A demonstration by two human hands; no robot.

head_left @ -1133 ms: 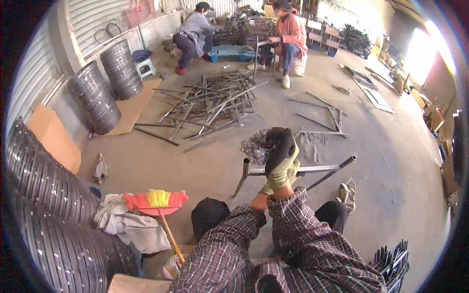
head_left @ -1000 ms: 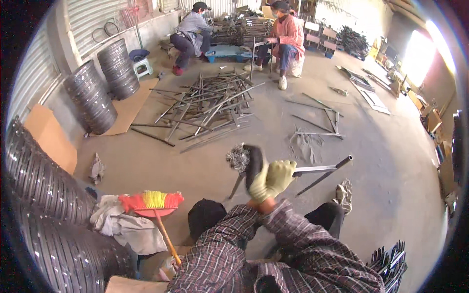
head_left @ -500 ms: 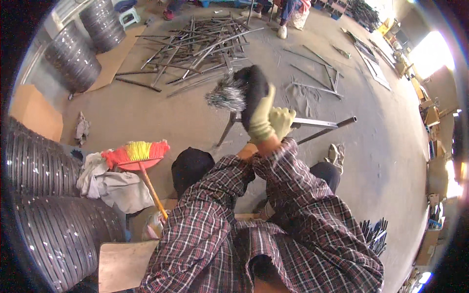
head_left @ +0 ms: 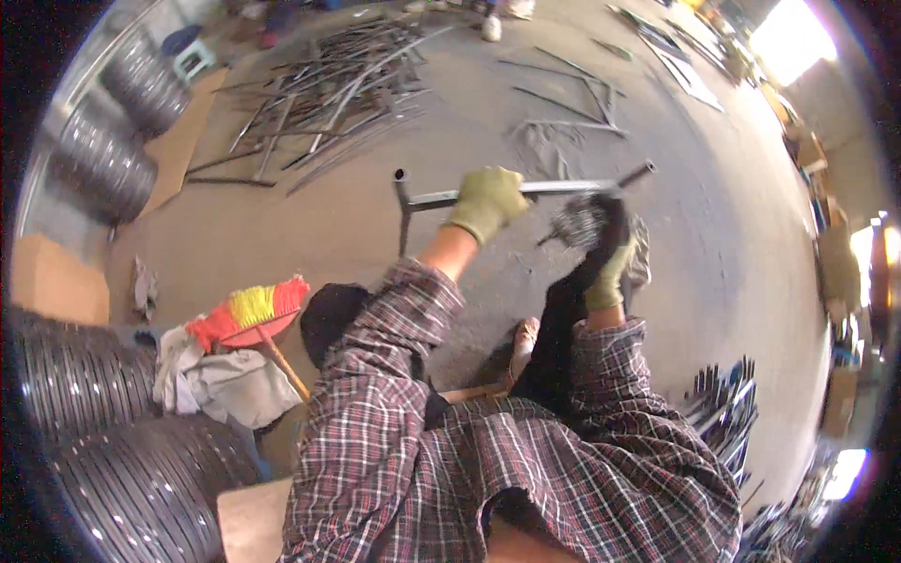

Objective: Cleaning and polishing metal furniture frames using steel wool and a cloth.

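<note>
A grey metal tube frame (head_left: 554, 188) lies across in front of me, with a short leg bending down at its left end. My left hand (head_left: 485, 201), in a yellow-green glove, grips the horizontal tube left of its middle. My right hand (head_left: 610, 258), in a dark and green glove, holds a grey wire scrubbing pad (head_left: 576, 221) pressed against the tube near its right end. Both plaid sleeves come up from the lower edge.
A heap of metal rods (head_left: 328, 84) lies on the concrete floor beyond. Stacked ribbed wire coils (head_left: 94, 385) stand at my left, next to a red-yellow broom (head_left: 249, 310) and a grey cloth (head_left: 221, 385). Another rod bundle (head_left: 723, 403) lies at the right.
The view has tipped downward. The scrubbing pad has moved from the tube's left part to its right end. My hands, close together before, are now apart, the left one gripping the tube.
</note>
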